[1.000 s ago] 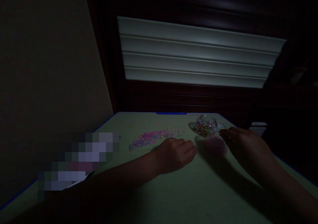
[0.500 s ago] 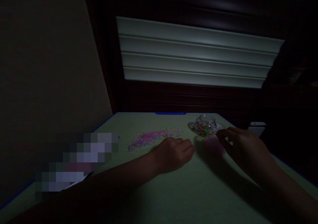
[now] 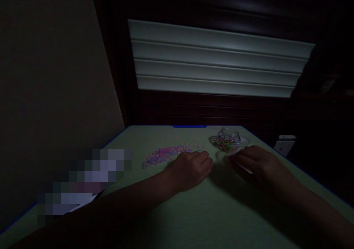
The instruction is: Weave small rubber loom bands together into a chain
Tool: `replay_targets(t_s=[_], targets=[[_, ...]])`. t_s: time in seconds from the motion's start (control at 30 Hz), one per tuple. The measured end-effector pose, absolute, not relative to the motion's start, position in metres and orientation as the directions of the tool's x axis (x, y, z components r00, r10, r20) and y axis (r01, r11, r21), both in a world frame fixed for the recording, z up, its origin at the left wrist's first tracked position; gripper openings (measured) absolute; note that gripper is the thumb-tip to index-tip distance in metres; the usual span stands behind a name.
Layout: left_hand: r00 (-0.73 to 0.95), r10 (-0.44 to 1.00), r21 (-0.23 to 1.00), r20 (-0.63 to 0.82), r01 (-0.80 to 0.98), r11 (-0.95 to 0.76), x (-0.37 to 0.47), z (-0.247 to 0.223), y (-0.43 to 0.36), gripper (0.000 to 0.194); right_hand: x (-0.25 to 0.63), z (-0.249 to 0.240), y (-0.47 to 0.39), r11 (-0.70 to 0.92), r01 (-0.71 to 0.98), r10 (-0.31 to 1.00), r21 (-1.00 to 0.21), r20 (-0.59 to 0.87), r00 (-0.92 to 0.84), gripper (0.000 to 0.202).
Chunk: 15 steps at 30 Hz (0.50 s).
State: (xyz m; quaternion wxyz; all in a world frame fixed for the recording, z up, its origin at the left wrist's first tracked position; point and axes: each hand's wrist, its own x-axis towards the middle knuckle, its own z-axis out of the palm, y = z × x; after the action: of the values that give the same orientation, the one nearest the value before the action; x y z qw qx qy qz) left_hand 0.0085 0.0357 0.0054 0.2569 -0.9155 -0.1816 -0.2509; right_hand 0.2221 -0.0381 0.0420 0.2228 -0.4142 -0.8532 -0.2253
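Note:
My left hand [image 3: 193, 171] is closed over the table, just right of and in front of a loose pile of pink and purple bands [image 3: 163, 155]. What its fingers hold, if anything, is hidden. At the right, my right hand [image 3: 250, 164] has its fingers bent over a pale, pinkish object [image 3: 247, 168] lying in front of a jar. Dim light hides how firmly the fingers touch it. The round clear glass jar [image 3: 228, 140] stands without a lid and holds small multicoloured bands.
The pale green table [image 3: 177, 219] has a blue edge and meets a wall on the left. A pixelated item [image 3: 91, 182] lies at the left side. Behind the table is a dark wooden panel with light slats [image 3: 215, 57]. A white box-like object [image 3: 284, 146] stands beyond the right edge.
My right hand has moved slightly left and down, over the pinkish object. My left hand has shifted a little to the left and remains closed.

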Motion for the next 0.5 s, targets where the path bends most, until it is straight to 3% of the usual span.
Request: replay_targets(t_s=[0.27, 0.5], targets=[[0.781, 0.287, -0.305, 0.555, 0.512, -0.803, 0.0082, 0.0057, 0.0364, 0.024, 0.2208, 0.0353, -0.0350, 0.633, 0.769, 0.642, 0.086, 0.496, -0.584, 0.018], [0.702, 0.526, -0.213, 0.481, 0.675, -0.706, 0.0066, 0.0051, 0.0357, 0.022, 0.2168, 0.0428, -0.0401, 0.618, 0.785, 0.692, 0.050, 0.438, -0.573, 0.020]])
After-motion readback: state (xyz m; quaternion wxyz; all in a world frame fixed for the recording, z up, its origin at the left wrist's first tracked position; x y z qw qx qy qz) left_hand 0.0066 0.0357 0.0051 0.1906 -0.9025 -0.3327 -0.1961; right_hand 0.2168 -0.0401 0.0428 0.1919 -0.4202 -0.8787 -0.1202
